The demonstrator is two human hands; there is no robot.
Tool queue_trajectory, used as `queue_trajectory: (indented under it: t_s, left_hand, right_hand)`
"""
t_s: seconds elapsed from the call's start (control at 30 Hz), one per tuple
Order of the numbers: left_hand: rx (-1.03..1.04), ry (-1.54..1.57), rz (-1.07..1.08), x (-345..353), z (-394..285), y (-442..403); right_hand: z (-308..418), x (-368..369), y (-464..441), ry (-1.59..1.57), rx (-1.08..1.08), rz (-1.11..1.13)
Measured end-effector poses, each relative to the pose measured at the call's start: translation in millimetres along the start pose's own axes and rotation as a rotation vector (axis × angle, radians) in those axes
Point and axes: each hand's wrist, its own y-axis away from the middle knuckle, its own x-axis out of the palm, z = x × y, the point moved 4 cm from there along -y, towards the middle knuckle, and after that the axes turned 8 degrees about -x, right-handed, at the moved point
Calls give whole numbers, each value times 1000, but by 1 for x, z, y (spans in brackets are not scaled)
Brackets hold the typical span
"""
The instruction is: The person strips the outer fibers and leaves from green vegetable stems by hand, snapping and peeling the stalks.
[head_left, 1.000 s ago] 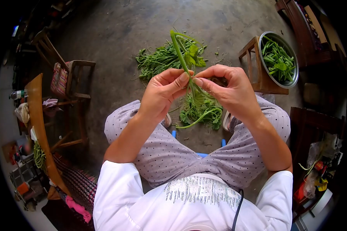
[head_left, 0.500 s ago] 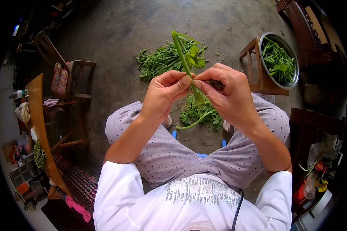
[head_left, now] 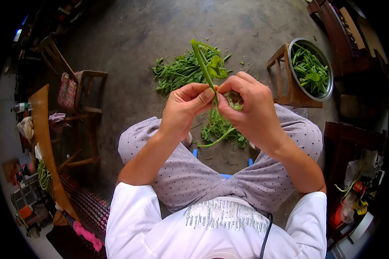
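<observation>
A green vine shoot [head_left: 202,60] with a thick stem, a small leaf and a curling tendril stands up from my fingers. My left hand [head_left: 186,105] pinches the stem between thumb and forefinger. Close against it, my right hand [head_left: 253,105] is closed, thumb and fingertips pinching the same shoot by its lower part; the exact spot is partly hidden. Under my hands, a small heap of leafy trimmings [head_left: 220,129] lies on the floor between my feet. Farther out is a larger pile of green shoots [head_left: 181,71].
On the right, a metal basin [head_left: 330,88] of cut green stems [head_left: 309,71] rests on a wooden stool [head_left: 285,71]. A wooden chair [head_left: 80,88] and a table edge [head_left: 43,129] stand to the left. Scraps dot the concrete floor [head_left: 129,52].
My right hand has turned slightly and its fingers have curled in closer to the stem. The shoot's top has dipped a little. My left hand keeps its pinch.
</observation>
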Motion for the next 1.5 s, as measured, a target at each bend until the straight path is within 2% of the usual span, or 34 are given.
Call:
queue_trajectory:
  t_s: [0.17, 0.27, 0.33, 0.57, 1.07, 1.23, 1.47, 1.5]
  left_hand:
    - [169, -248, -89, 8, -5, 6]
    - [158, -278, -57, 7, -4, 5]
    - [127, -230, -45, 7, -4, 3]
    - [110, -86, 1, 3, -1, 0]
    - [127, -104, -34, -3, 4, -2]
    - [148, -164, -30, -4, 4, -1]
    - [175, -270, -45, 5, -1, 3]
    - [176, -270, -44, 6, -1, 3]
  right_hand:
    - [-2, 3, 1, 97, -57, -89]
    - [-2, -4, -4, 54, -13, -107]
    - [-8, -9, -6, -115, 93, -62]
    - [-11, -8, -4, -131, 148, 52]
    - [-4, -2, 2, 40, -48, 3]
    - [1, 3, 4, 150, -174, -8]
    - [-1, -9, -5, 122, -144, -81]
    - [-4, -13, -7, 49, -73, -80]
